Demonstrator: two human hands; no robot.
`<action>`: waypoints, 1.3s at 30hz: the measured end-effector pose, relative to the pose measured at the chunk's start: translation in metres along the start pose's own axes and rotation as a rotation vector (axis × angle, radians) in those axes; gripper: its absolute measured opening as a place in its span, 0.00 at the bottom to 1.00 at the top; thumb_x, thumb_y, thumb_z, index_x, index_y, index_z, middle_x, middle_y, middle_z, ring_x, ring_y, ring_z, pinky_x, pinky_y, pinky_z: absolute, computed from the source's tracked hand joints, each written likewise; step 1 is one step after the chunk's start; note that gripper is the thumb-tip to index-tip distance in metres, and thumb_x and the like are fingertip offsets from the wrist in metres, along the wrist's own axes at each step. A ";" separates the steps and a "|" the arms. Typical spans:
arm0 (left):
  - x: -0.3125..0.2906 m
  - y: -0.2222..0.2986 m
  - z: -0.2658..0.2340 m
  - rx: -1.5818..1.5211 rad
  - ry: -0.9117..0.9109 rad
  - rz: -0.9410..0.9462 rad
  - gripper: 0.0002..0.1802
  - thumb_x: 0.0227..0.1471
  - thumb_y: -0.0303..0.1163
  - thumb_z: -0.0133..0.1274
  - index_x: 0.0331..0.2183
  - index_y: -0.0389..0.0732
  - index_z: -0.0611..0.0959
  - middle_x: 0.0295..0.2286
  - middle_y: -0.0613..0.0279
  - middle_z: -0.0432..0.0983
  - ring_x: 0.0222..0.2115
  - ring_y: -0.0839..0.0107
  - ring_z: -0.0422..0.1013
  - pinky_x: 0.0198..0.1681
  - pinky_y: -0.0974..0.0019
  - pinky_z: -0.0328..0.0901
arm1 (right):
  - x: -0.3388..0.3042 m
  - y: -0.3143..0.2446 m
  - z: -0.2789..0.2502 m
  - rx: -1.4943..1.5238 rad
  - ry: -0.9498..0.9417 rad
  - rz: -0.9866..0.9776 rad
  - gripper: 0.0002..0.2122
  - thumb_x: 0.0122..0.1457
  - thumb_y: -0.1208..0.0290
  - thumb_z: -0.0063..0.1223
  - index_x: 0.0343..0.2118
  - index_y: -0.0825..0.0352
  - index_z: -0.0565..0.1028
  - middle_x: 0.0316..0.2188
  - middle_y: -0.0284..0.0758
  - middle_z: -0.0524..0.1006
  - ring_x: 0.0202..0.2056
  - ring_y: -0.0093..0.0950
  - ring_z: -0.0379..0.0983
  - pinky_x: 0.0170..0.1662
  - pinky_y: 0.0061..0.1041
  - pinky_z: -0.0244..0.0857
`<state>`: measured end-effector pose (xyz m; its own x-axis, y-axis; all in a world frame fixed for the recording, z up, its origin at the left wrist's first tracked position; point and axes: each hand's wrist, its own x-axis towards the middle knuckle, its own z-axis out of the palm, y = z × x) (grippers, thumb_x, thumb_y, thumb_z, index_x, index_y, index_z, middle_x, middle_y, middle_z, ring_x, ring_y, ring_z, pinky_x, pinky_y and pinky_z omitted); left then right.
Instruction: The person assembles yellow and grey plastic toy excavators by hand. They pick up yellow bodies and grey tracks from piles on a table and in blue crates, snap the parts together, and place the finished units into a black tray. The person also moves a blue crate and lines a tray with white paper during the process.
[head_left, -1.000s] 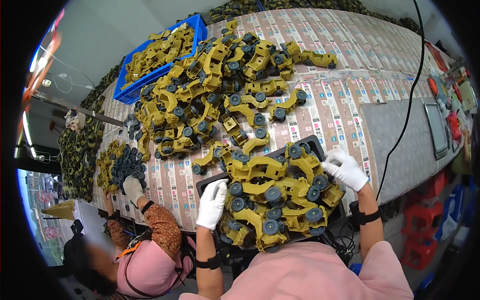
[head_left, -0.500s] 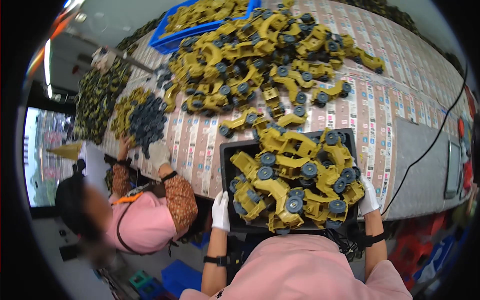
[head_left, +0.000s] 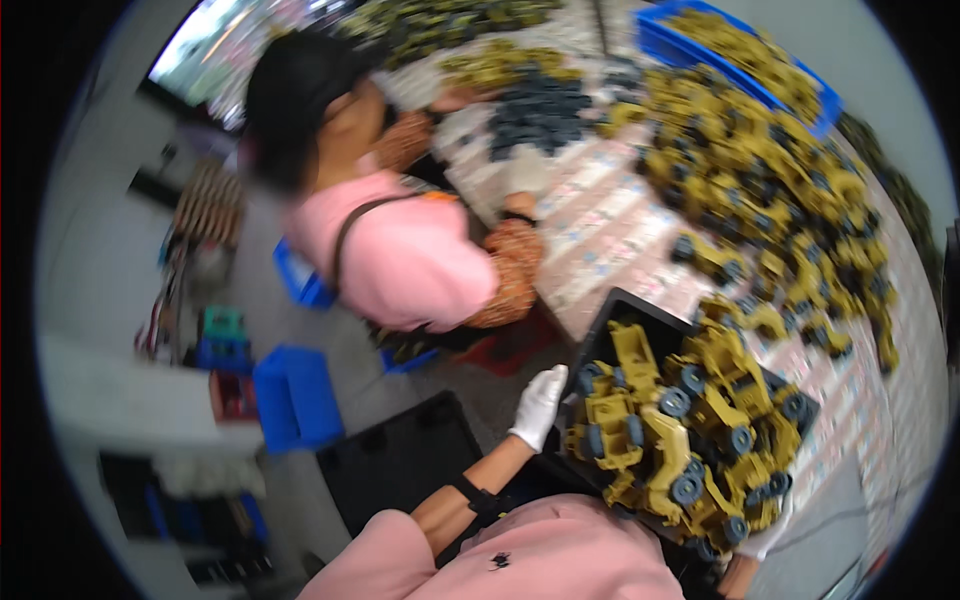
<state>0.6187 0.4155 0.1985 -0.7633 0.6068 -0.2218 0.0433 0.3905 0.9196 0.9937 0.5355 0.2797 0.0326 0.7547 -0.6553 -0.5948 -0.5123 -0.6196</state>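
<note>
A black plastic tray [head_left: 648,318] sits close in front of my body, at the table's near edge. Olive-yellow toy vehicle bodies with grey wheels [head_left: 690,430] are heaped in it, rising above its rim. My left hand [head_left: 540,405], in a white glove, grips the tray's left side with the fingers pressed together. On the opposite side, my gloved right hand [head_left: 768,535] holds the tray's edge; the heaped toys hide part of it, and its fingers are blurred.
A large pile of similar toys [head_left: 760,170] covers the table beyond the tray, with a blue bin [head_left: 655,38] behind. At left a co-worker [head_left: 410,250] sits by dark grey parts [head_left: 540,112]. A blue crate [head_left: 297,398] and black tray [head_left: 405,465] are on the floor.
My view has swung left, so the table, co-worker and tray appear farther right and turned. More floor shows at left. Both hands stay on the tray of toys.
</note>
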 end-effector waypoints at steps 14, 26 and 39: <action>-0.162 -0.078 -0.161 -0.004 0.409 -0.207 0.26 0.61 0.47 0.34 0.30 0.34 0.76 0.29 0.44 0.73 0.36 0.47 0.68 0.39 0.53 0.59 | -0.064 0.157 0.100 -0.573 -0.462 0.082 0.12 0.61 0.62 0.41 0.37 0.63 0.74 0.35 0.31 0.76 0.37 0.28 0.72 0.43 0.30 0.67; -0.315 -0.114 -0.230 -0.313 1.140 -0.710 0.28 0.58 0.52 0.41 0.30 0.34 0.79 0.33 0.44 0.75 0.37 0.47 0.70 0.42 0.57 0.62 | -0.105 0.229 0.181 -0.959 -0.933 0.264 0.10 0.60 0.63 0.42 0.33 0.62 0.74 0.31 0.30 0.76 0.34 0.26 0.72 0.40 0.28 0.67; -0.412 -0.163 -0.217 -1.285 1.919 -0.461 0.28 0.57 0.53 0.44 0.32 0.34 0.80 0.29 0.60 0.78 0.28 0.71 0.73 0.35 0.69 0.67 | -0.150 0.458 0.254 -1.237 -1.150 1.014 0.09 0.60 0.64 0.45 0.35 0.62 0.75 0.33 0.32 0.77 0.35 0.26 0.74 0.42 0.28 0.67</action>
<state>0.7862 -0.0482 0.2104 -0.1422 -0.7436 -0.6533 0.0673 -0.6657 0.7431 0.5122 0.2921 0.2039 -0.6509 -0.3477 -0.6749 0.7510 -0.4249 -0.5054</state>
